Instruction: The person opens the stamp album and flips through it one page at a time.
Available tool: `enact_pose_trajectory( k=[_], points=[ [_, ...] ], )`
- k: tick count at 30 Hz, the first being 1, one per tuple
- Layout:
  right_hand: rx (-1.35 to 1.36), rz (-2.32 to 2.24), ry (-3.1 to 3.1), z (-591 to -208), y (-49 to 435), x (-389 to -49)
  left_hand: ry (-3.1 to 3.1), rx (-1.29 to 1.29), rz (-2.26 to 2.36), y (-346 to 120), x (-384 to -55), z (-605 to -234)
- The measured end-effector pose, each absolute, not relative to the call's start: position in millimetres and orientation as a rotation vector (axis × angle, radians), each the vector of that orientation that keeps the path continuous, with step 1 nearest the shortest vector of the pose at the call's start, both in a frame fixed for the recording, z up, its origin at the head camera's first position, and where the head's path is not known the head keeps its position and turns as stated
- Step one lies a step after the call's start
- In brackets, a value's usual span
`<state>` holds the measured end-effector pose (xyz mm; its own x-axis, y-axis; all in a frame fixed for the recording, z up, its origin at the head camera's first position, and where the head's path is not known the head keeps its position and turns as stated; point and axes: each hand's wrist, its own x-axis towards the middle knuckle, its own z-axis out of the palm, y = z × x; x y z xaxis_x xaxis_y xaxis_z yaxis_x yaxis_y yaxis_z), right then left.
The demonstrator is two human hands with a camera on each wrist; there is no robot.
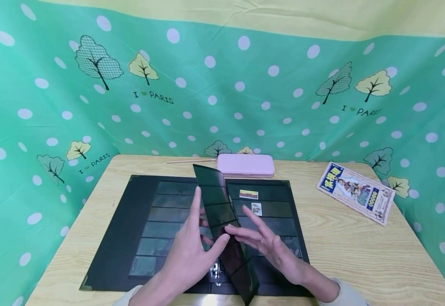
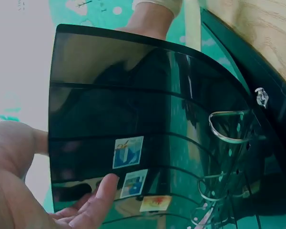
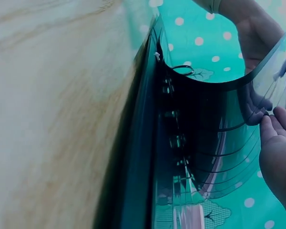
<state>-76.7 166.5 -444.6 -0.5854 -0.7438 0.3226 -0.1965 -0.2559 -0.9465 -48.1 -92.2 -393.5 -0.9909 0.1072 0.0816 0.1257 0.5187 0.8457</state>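
Note:
A black stamp album (image 1: pixel 109 238) lies spread on the table, its dark page (image 1: pixel 216 202) raised on the binder rings (image 2: pixel 229 128). The left hand (image 1: pixel 189 248) straddles the page's outer edge, thumb on one face and fingers on the other, holding it. With fingers extended, the right hand (image 1: pixel 272 246) touches the page's right face. On the raised page, the left wrist view shows a blue stamp (image 2: pixel 128 152), another bluish stamp (image 2: pixel 134 184) and an orange-yellow stamp (image 2: pixel 156 203). The right-hand page bears a yellow-red stamp (image 1: pixel 248 194) and a whitish stamp (image 1: pixel 256 209). The right wrist view shows the right fingertips (image 3: pixel 269 126) at the page.
A pink case (image 1: pixel 245 165) lies behind the album, with a thin pinkish stick (image 1: pixel 191 161) left of it. A printed paper packet (image 1: pixel 356 192) is at the right of the wooden table (image 1: pixel 364 255). Green dotted cloth (image 1: pixel 260 85) hangs behind.

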Motion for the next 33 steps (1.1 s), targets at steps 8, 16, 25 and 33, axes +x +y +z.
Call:
enact_pose_trajectory(
  k=[8,16,25,33],
  points=[
    [-1.176,-1.959,1.664,-454,179,-81,-2.670,-0.212,-1.661,-108,-50,-392],
    [-1.087,-2.001,1.847,-464,199,-95,-2.678,-0.073,-1.765,-132,-54,-387],
    [-0.909,-1.886,2.178,-472,219,-110,-2.644,-0.008,-1.749,-168,-64,-393],
    [-0.754,-1.755,2.389,-485,235,-122,-2.563,0.002,-2.038,-197,-73,-404]
  ],
)
